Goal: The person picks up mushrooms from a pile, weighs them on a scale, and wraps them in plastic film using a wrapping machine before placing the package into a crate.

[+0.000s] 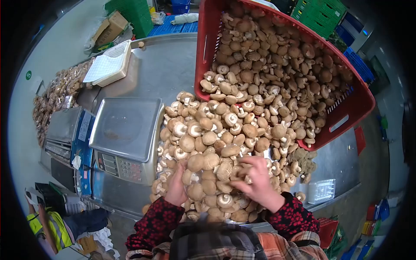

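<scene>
A large heap of brown-capped mushrooms (209, 138) covers the metal table in front of me. My right hand (260, 181) is over the near part of the heap, with its thumb and fingers curled around a mushroom (236, 173). On the left of a group of closely set mushrooms (209, 187), my left hand (176, 187) is bent against their side. Its thumb is upward and most of its fingers are hidden. What it grips at that edge cannot be made out. Several caps there face up, while one mushroom (225, 200) shows its pale underside.
A red crate (207, 52) lies tipped, mushrooms spilling toward me. Left stand a scale with a steel pan (125, 125) and a white basket (113, 77) with paper. Bagged mushrooms (60, 95) lie beyond. Clear plastic trays (321, 191) sit right. A person in a yellow vest (58, 229) is lower left.
</scene>
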Demonstrator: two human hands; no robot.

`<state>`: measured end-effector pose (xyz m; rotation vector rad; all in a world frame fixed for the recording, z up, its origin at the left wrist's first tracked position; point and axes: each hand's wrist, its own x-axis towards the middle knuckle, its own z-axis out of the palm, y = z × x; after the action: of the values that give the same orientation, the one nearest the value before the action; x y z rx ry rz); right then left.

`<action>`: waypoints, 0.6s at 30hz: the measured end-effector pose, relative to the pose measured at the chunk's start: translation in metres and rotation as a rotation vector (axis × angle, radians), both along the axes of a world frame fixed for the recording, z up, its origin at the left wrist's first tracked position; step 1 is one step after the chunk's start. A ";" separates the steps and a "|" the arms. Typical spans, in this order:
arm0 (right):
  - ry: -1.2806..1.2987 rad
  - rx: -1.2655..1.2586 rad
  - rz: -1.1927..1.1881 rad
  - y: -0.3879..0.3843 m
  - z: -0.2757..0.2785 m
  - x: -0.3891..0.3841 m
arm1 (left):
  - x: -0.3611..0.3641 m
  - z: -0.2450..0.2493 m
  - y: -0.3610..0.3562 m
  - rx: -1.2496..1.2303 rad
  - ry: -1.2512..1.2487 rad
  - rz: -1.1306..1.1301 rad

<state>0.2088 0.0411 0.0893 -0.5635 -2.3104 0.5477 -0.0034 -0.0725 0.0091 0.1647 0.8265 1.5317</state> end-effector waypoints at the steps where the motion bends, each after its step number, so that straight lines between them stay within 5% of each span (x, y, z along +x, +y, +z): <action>1: 0.028 -0.058 -0.045 0.000 -0.002 0.006 | -0.002 0.002 -0.004 -0.010 -0.020 0.010; 9: 0.047 -0.473 -0.463 0.053 -0.052 0.047 | -0.008 0.001 -0.037 -0.045 -0.065 0.041; 14: 0.010 -0.488 -0.347 0.078 -0.076 0.027 | -0.012 0.027 -0.062 -0.066 -0.142 0.105; 18: -0.064 0.062 -0.617 0.124 -0.083 0.021 | -0.051 0.052 -0.070 -0.062 -0.061 0.155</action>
<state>0.2298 0.1648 0.0063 -1.2120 -2.0469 0.1608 -0.0541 -0.1423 0.0614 0.0078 0.8530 1.6453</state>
